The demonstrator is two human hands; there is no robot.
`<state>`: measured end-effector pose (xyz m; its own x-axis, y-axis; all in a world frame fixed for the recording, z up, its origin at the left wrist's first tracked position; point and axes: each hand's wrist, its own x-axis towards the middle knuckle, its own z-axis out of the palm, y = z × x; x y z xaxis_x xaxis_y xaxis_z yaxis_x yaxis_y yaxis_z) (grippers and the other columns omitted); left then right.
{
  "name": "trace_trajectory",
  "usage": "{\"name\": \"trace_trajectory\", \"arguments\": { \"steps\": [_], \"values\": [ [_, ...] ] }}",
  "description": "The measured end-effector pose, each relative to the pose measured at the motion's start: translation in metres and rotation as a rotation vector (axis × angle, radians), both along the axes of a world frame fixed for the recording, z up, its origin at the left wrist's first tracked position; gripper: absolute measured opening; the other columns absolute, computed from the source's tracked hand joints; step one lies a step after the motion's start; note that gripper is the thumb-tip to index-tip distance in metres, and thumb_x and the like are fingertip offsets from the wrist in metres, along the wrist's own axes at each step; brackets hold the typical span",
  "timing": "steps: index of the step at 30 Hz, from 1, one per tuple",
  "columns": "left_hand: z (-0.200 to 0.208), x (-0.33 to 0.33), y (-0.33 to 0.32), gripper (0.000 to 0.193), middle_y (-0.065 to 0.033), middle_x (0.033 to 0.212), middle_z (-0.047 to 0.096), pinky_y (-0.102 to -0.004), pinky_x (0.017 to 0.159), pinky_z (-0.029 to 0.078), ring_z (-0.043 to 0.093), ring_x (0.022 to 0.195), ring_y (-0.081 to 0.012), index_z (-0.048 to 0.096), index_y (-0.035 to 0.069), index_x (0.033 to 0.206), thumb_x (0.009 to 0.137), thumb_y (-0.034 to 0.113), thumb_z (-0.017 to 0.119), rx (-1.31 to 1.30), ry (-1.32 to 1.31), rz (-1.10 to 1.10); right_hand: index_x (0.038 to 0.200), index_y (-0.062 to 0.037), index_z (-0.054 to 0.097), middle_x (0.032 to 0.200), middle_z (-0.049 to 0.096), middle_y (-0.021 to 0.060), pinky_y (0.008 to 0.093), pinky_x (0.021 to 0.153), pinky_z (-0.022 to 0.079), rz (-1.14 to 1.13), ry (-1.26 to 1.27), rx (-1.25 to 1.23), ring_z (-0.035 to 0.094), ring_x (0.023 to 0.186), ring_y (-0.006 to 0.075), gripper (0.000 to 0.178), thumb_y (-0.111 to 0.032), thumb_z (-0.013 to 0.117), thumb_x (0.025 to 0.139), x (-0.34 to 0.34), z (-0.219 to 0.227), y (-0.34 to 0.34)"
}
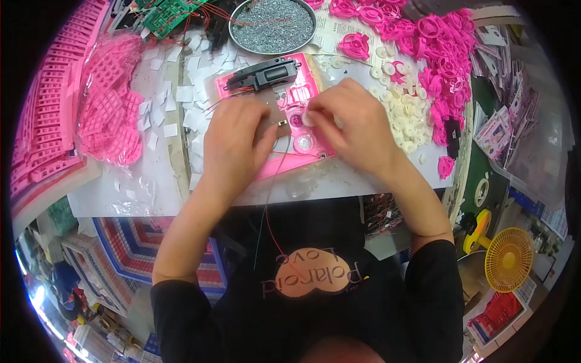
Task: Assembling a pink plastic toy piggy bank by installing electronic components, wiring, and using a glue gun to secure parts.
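An open pink plastic casing [290, 163] lies tilted on the table in front of me. Across its far end sits a black plastic module [263, 74], with thin wires coming off it. My left hand [233, 142] is curled over the casing's left side, gripping it beside a brown board [276, 109]; its fingertips are partly hidden. A small metal part [282, 123] shows near that thumb. My right hand [357, 124] is closed in a pinch on a small white plastic piece [308, 118], next to a magenta round part [296, 120] in the casing. Thin wires trail toward my shirt.
A round metal tray [272, 47] of screws stands at the back, near green circuit boards [166, 18]. White plastic discs [407, 115] and pink ring parts [445, 66] are heaped at right. Paper squares [184, 94] and bagged pink grids [112, 100] lie left. A yellow fan [508, 260] stands lower right.
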<state>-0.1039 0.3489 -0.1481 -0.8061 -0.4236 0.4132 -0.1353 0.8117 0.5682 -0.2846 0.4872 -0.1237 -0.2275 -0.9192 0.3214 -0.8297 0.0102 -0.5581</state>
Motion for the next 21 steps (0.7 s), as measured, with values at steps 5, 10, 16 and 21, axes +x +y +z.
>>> {"name": "trace_trajectory", "arguments": {
  "steps": [5, 10, 16, 21],
  "values": [
    [-0.003, 0.007, 0.000, 0.018, -0.0117, 0.098, 0.063, -0.0416, 0.080, 0.050, 0.062, 0.091, -0.0325, 0.064, 0.003, 0.090, 0.077, 0.004, 0.076, 0.020, -0.001, -0.015, 0.086, -0.0035, 0.068, 0.106, 0.064, 0.0080, 0.0407, 0.082, 0.051, 0.030, 0.104, -0.045, 0.056, 0.101, 0.0328, 0.014, -0.005, 0.075, 0.075, 0.013, -0.010, -0.015],
    [-0.010, 0.007, 0.000, 0.019, -0.0113, 0.098, 0.062, -0.0416, 0.080, 0.050, 0.061, 0.091, -0.0326, 0.064, 0.003, 0.092, 0.076, 0.002, 0.074, 0.019, 0.043, -0.014, 0.085, -0.0011, 0.066, 0.109, 0.060, 0.0099, 0.0436, 0.083, 0.051, -0.017, 0.176, -0.013, 0.053, 0.102, 0.0347, 0.015, -0.005, 0.074, 0.073, 0.021, -0.013, -0.020],
    [-0.011, 0.008, -0.001, 0.019, -0.0115, 0.098, 0.062, -0.0417, 0.081, 0.050, 0.060, 0.092, -0.0333, 0.064, 0.003, 0.093, 0.076, 0.000, 0.073, 0.036, 0.070, -0.013, 0.094, 0.0006, 0.064, 0.112, 0.058, 0.0127, 0.0457, 0.083, 0.047, -0.093, 0.198, 0.063, 0.051, 0.104, 0.0367, 0.024, -0.004, 0.073, 0.073, 0.031, -0.016, -0.023],
    [0.005, 0.008, -0.006, 0.017, -0.0121, 0.098, 0.065, -0.0418, 0.079, 0.050, 0.062, 0.090, -0.0328, 0.065, 0.003, 0.095, 0.080, 0.001, 0.073, 0.096, 0.064, -0.091, 0.097, -0.0001, 0.064, 0.113, 0.057, 0.0135, 0.0474, 0.083, 0.046, -0.130, 0.196, 0.092, 0.051, 0.104, 0.0373, 0.027, -0.005, 0.074, 0.073, 0.034, -0.020, -0.020]
  ]
}}
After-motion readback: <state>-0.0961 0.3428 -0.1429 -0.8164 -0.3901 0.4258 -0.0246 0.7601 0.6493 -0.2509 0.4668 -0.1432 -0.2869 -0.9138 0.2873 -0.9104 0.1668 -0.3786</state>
